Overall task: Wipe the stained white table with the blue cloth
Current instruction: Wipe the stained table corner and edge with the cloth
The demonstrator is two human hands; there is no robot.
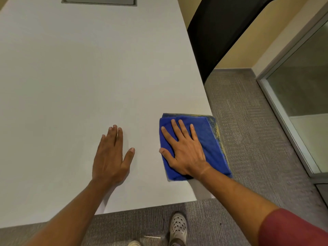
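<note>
The white table [79,86] fills the left and middle of the head view. A folded blue cloth [211,139] lies at the table's right edge near the front corner, its right border smeared yellow and hanging slightly past the edge. My right hand [184,150] presses flat on the cloth with fingers spread. My left hand [111,157] rests flat on the bare table to the left of the cloth, fingers together, holding nothing. No stain shows on the visible tabletop.
A grey recessed panel [99,0] is set into the table's far end. A black chair back [221,32] stands beyond the right edge. Grey carpet [248,139], a glass partition [305,86] at right, and my shoes [178,228] below the front edge.
</note>
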